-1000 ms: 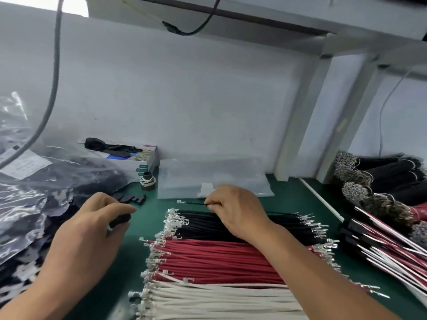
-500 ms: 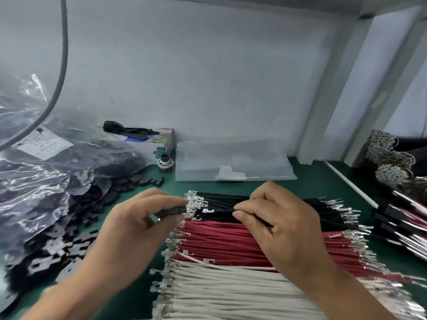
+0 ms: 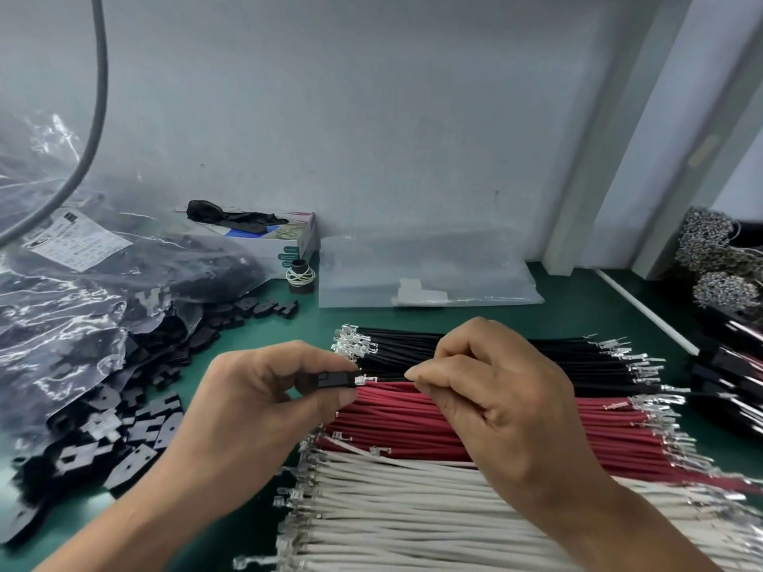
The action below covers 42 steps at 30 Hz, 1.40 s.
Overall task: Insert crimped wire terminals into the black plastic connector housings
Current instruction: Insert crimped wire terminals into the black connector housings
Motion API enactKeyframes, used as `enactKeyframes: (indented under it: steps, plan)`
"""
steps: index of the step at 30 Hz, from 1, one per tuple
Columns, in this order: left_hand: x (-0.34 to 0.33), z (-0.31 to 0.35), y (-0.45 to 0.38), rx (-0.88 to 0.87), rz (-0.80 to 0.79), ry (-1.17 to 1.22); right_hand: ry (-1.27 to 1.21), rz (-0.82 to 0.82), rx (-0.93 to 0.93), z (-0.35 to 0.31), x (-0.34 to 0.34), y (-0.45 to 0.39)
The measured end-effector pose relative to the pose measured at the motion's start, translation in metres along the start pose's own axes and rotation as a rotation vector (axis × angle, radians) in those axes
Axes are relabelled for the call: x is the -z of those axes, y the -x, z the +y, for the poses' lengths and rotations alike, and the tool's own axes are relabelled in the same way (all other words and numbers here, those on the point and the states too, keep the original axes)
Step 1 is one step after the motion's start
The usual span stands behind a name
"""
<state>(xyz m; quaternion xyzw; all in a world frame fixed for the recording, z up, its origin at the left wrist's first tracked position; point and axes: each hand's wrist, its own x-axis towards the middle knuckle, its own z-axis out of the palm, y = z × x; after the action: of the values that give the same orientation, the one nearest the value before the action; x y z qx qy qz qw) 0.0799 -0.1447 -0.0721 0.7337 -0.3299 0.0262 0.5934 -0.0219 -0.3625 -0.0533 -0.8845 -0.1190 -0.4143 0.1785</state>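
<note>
A worker's left hand (image 3: 264,390) pinches a black connector housing (image 3: 330,381) between thumb and forefinger, while the right hand (image 3: 491,390) grips a single black wire (image 3: 390,379) between curled fingertips, its crimped terminal (image 3: 363,380) poised right at the housing's open end above the bench. Whether the terminal has entered the cavity cannot be told from this angle.

To seat it well, the terminal likely needs to stay square to the cavity and travel straight in, with the wire gripped close behind the crimp (a long free length would probably buckle) and the housing held steady until the terminal seats.

Below the hands, three sorted rows of cut leads lie side by side on the green bench mat (image 3: 578,299): black wires (image 3: 557,361) farthest, red wires (image 3: 413,423) in the middle, white wires (image 3: 413,513) nearest, all tipped with bright metal terminals. To the left, loose black housings (image 3: 136,414) spill from a crinkled plastic bag (image 3: 62,307) bearing a white label. Against the pale back wall (image 3: 371,117) sit a small cardboard box (image 3: 285,245), a flat clear bag (image 3: 425,274) and a small dark spool (image 3: 300,275); bundled harnesses (image 3: 718,258) crowd the right edge.
</note>
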Motion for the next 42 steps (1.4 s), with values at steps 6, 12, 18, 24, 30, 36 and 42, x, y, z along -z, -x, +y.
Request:
enactKeyframes:
  steps: [6,12,18,24,30,36,42]
  plan:
    - [0.001,0.002,-0.001,0.014,-0.039,0.034,-0.014,-0.009,-0.012,-0.001,0.0,0.0]
    - [0.0,0.005,-0.001,-0.005,-0.097,0.073,-0.116,-0.041,-0.106,0.001,-0.001,0.003]
    - [-0.002,0.006,-0.001,-0.037,-0.111,0.076,-0.088,-0.055,-0.073,-0.002,-0.002,0.002]
    - [-0.001,0.014,0.0,-0.086,-0.109,-0.047,-0.19,-0.079,-0.131,-0.009,-0.007,0.002]
    - [-0.004,0.016,0.003,-0.103,-0.098,-0.18,-0.255,-0.139,-0.168,-0.013,-0.011,0.003]
    - [-0.006,0.019,0.004,-0.106,-0.08,-0.183,-0.185,-0.14,-0.124,-0.015,-0.015,0.001]
    - [-0.007,0.021,0.006,-0.117,-0.082,-0.213,-0.133,-0.096,-0.038,-0.017,-0.016,0.002]
